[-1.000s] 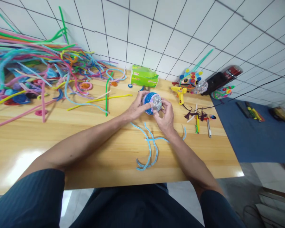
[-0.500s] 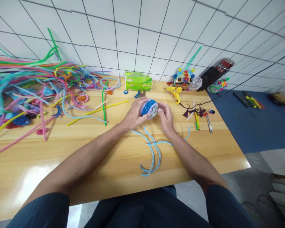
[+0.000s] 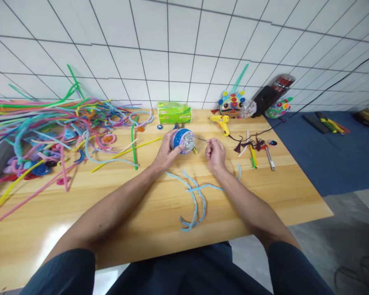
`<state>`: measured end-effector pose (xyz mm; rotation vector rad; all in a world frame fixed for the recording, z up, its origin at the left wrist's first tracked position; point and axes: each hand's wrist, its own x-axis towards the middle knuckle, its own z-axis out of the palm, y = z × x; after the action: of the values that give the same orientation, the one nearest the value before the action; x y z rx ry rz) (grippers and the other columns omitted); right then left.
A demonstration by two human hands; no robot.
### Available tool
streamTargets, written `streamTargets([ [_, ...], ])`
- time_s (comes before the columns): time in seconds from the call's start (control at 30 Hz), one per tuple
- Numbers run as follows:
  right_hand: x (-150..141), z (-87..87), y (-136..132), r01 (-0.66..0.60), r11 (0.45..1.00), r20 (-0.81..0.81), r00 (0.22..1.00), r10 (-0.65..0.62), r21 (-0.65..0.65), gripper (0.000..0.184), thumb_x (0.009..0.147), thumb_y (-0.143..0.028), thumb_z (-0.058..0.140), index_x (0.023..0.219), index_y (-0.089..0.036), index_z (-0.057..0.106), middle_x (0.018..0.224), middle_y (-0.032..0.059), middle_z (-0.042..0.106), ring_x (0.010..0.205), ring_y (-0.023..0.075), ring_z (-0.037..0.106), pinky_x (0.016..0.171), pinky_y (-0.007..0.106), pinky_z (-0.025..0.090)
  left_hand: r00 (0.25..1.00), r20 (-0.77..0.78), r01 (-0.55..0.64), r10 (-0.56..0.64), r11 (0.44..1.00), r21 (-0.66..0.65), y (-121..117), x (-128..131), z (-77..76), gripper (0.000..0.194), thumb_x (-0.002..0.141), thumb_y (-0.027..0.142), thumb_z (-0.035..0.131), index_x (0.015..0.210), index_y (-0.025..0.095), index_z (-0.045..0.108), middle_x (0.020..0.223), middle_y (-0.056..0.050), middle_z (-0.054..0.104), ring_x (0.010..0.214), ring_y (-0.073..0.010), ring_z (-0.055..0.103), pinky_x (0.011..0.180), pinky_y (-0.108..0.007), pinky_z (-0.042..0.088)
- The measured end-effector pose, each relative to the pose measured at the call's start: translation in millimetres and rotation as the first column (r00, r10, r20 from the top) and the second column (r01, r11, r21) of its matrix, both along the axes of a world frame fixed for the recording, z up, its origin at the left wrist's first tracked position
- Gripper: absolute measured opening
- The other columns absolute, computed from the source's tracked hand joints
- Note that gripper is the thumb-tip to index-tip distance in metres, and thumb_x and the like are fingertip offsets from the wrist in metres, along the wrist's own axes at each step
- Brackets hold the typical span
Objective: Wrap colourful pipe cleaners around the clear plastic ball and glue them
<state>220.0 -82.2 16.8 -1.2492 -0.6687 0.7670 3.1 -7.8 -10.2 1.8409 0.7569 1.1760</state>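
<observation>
My left hand (image 3: 167, 153) is wrapped round a cup-like round object (image 3: 189, 142), banded in blue and purple pipe cleaner, its clear, crinkled end turned to the right. To the right of it, apart from it, my right hand (image 3: 216, 153) is closed in a pinch on a thin dark stick-like piece (image 3: 203, 140), too fine to name, that points toward the round object. Several light blue pipe cleaners (image 3: 194, 200) lie curved and crossing on the table below the hands. A small yellowish piece (image 3: 195, 150) shows beside the round object.
A heap of coloured pipe cleaners (image 3: 49, 114) fills the table's left. Behind stand a green tissue pack (image 3: 174, 113) and a yellow glue gun (image 3: 222, 123) with a black cord. Right of it are a decorated lion-like head (image 3: 232, 104), dark tassels (image 3: 258, 143) and a pen (image 3: 270, 159).
My right hand has drawn away from the round object, and a thin dark piece now shows in its fingers. My left hand has turned the object's clear end more toward me. The view has shifted slightly.
</observation>
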Motion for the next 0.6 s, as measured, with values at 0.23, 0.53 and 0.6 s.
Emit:
streamTargets([
  [0.23, -9, -6.3, 3, -0.08, 0.996, 0.087, 0.993, 0.078, 0.025, 0.046, 0.091, -0.07, 0.07, 0.084, -0.025, 0.068, 0.059, -0.0068, 0.049, 0.055, 0.0137, 0.045, 0.052, 0.028, 0.037, 0.999, -0.044, 0.003, -0.008, 0.995, -0.101, -1, -7, 4.5, 0.077, 0.103, 0.061, 0.071, 0.166, 0.025, 0.046, 0.169, -0.016, 0.059, 0.158, -0.0356, 0.058, 0.141, -0.06, 0.043],
  [0.53, -12, -0.6, 1, -0.184, 0.981, 0.168, 0.971, 0.171, 0.067, 0.046, 0.095, -0.068, 0.059, 0.081, -0.026, 0.068, 0.06, -0.0057, 0.049, 0.063, 0.0176, 0.052, 0.067, 0.032, 0.045, 0.973, -0.199, -0.12, 0.116, 0.993, -0.007, -5, -8, 17.7, 0.086, 0.1, 0.072, 0.063, 0.162, 0.016, 0.044, 0.169, -0.024, 0.058, 0.16, -0.0423, 0.057, 0.141, -0.064, 0.042],
  [0.6, -13, -2.2, 2, -0.194, 0.979, 0.173, 0.968, 0.182, 0.059, 0.045, 0.095, -0.066, 0.057, 0.081, -0.026, 0.068, 0.059, -0.0057, 0.05, 0.062, 0.0178, 0.051, 0.066, 0.032, 0.044, 0.968, -0.21, -0.138, 0.138, 0.99, 0.014, -6, -7, 19.3, 0.085, 0.101, 0.073, 0.061, 0.162, 0.016, 0.044, 0.171, -0.025, 0.056, 0.163, -0.0439, 0.055, 0.141, -0.067, 0.041],
])
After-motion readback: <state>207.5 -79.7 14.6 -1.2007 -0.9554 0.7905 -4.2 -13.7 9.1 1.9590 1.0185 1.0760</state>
